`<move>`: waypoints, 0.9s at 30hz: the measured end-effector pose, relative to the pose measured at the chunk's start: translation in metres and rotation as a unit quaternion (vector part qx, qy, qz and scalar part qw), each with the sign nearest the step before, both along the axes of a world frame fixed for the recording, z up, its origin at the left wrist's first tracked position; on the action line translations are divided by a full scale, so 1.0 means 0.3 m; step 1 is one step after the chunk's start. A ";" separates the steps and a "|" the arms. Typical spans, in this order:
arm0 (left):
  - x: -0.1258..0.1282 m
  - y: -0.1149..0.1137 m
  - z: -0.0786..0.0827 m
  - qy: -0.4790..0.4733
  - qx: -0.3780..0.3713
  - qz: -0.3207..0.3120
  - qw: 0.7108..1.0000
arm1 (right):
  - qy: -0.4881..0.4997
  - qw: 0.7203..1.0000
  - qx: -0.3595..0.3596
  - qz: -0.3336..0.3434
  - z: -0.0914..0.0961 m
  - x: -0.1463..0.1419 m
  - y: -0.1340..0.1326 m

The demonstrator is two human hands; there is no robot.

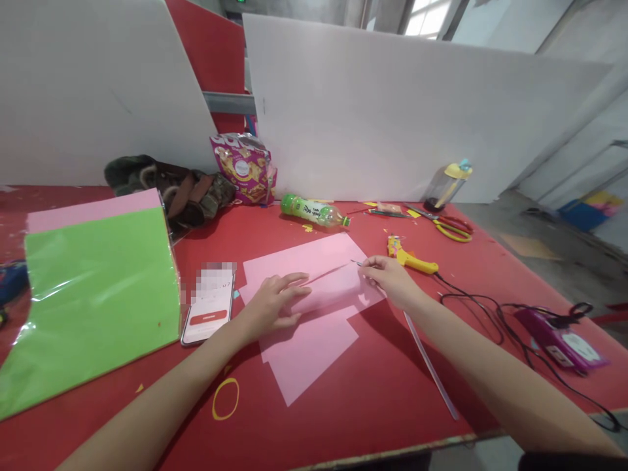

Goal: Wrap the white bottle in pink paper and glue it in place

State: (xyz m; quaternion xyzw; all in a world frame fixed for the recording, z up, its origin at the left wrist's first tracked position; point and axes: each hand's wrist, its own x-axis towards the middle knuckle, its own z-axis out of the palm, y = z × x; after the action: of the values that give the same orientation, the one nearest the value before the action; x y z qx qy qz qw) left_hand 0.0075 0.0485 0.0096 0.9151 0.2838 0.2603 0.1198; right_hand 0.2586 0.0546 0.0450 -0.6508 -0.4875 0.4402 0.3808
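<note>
- Left forearm (pixel 167 392) and right forearm (pixel 495 373) come nearest, flanking pink paper (pixel 328 288).
- Left hand (pixel 269 304): fingers spread on the paper, gripping nothing visible.
- Right hand (pixel 390 278): fingertips pinch a slim tool (pixel 356 263), kind unclear.
- A dark line (pixel 326 273) slants from left fingertips, rightward and away, toward the tool's tip.

We see a red table (pixel 343 418). On it we have pink paper (pixel 314 363), a phone (pixel 210 304), a bottle (pixel 311 210), a yellow glue gun (pixel 415 261), scissors (pixel 436 220), a snack bag (pixel 244 169), a clear stick (pixel 432 367) and a yellow ring (pixel 214 403).
</note>
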 end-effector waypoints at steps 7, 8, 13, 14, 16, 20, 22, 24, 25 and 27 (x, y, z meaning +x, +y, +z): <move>0.001 -0.001 -0.003 -0.004 0.010 0.002 1.000 | 0.052 0.997 -0.059 -0.006 0.007 -0.002 0.012; 0.001 -0.001 -0.004 -0.003 0.010 0.001 1.000 | 0.061 0.996 -0.066 -0.009 0.006 -0.005 0.014; 0.000 0.000 -0.007 -0.008 0.007 -0.004 1.000 | 0.129 0.989 -0.078 -0.008 -0.001 -0.014 0.024; -0.001 0.000 -0.006 -0.011 0.007 -0.005 1.000 | 0.144 0.987 -0.077 -0.004 -0.002 -0.015 0.025; -0.001 0.001 -0.005 -0.015 0.004 -0.005 1.000 | 0.170 0.983 -0.073 0.009 -0.005 -0.014 0.028; -0.002 -0.002 0.000 -0.019 -0.018 -0.003 1.000 | 0.205 0.975 -0.067 0.047 -0.019 -0.005 0.034; -0.002 -0.003 0.001 -0.022 -0.025 -0.004 0.999 | 0.216 0.973 -0.063 0.060 -0.030 0.002 0.038; -0.002 -0.004 0.003 -0.026 -0.030 -0.005 0.999 | 0.224 0.970 -0.058 0.069 -0.042 0.009 0.043; -0.001 -0.004 0.003 -0.028 -0.031 -0.005 0.999 | 0.228 0.970 -0.055 0.072 -0.047 0.011 0.045; 0.000 -0.003 0.003 -0.032 -0.035 -0.005 0.999 | 0.232 0.968 -0.049 0.077 -0.054 0.015 0.049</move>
State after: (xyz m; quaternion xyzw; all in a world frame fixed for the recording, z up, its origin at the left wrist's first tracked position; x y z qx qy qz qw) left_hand 0.0076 0.0474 0.0105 0.9028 0.2843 0.2790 0.1621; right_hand 0.2632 0.0692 0.0287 -0.5091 -0.4123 0.6306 0.4161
